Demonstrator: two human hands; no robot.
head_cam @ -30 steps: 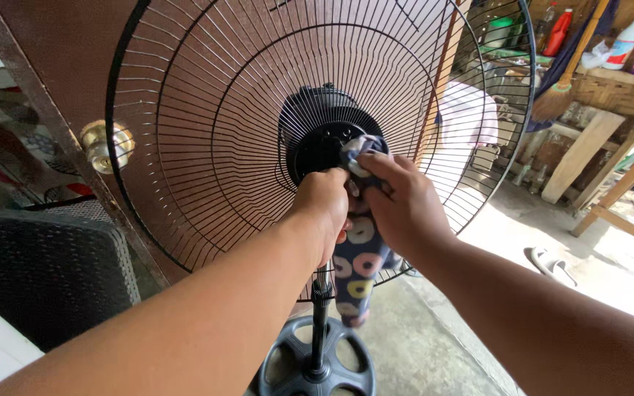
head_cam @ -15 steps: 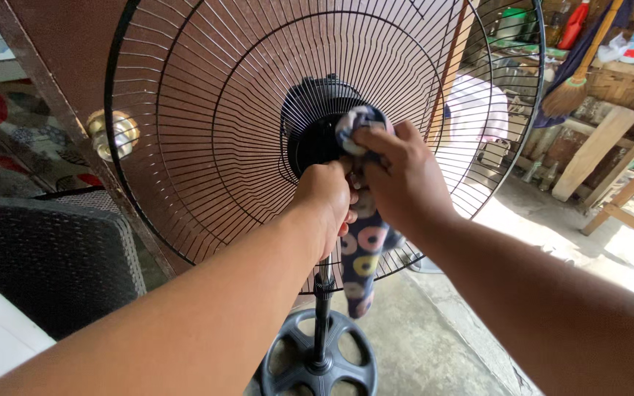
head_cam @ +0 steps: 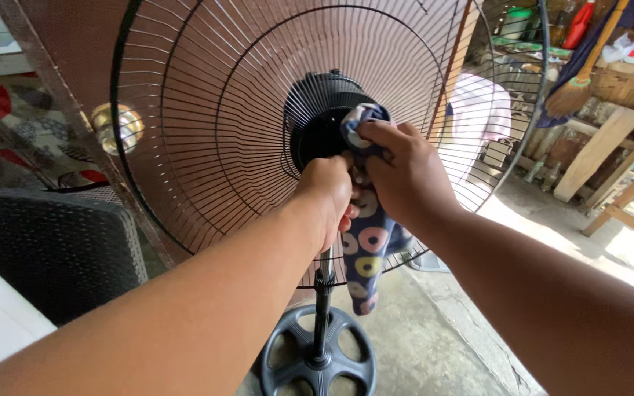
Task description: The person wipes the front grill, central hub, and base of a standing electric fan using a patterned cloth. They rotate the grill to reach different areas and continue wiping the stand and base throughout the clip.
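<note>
Since the frame half a second back, the right hand point(head_cam: 405, 176) has slid a little to the right across the hub and the view has tipped slightly, so the door knob now sits behind the wires; the left hand has barely shifted. The right hand's fingers are curled closed over a bunched dark-blue cloth printed with pale rings point(head_cam: 367, 246), pressing its top end against the black round motor hub point(head_cam: 321, 136) at the centre of the fan, while the loose tail hangs down past the pole. The left hand point(head_cam: 328, 198) is clenched just beside it at the hub's lower edge, seemingly to steady the head; what it grips is hidden behind its knuckles. Around them spreads the black wire rear guard of the pedestal fan point(head_cam: 185, 147), with no blades in front, which leaves the hub open to reach. Below stand the black pole point(head_cam: 322, 308) and grey spoked round base point(head_cam: 317, 359). A brown door with a brass knob point(head_cam: 115, 128) stands close behind, a dark woven chair point(head_cam: 45, 249) to the left, a broom point(head_cam: 570, 92) and wooden bench point(head_cam: 610, 88) well apart at right.
</note>
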